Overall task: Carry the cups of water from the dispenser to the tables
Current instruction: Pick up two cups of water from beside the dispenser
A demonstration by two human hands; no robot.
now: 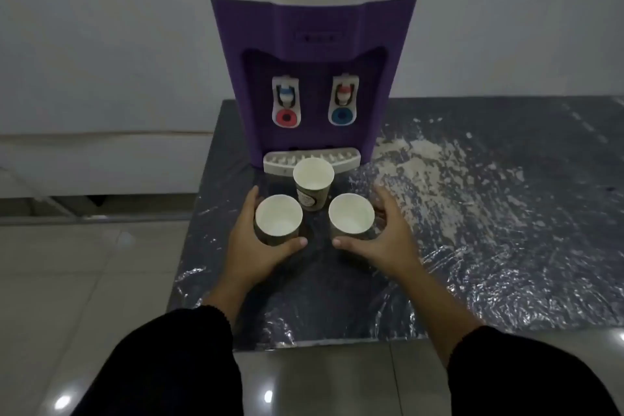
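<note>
Right now three paper cups stand on the dark table (472, 246) in front of the purple water dispenser (312, 44). Its drip tray (341, 159) lies just behind the back cup (313, 183). The left hand (256, 248) wraps the left cup (278, 219), thumb and fingers curled round its wall. The right hand (388, 236) cups the right cup (351, 217), fingers spread; whether it grips firmly I cannot tell. Black sleeves (175, 365) cover both forearms.

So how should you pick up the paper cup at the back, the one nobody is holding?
Hold the back cup around its side wall, below the open rim, probably reaching in from above and the near side. It stands upright just before the dispenser's drip tray, so the far side is crowded. The left hand and right hand are busy with the front cups.
</note>
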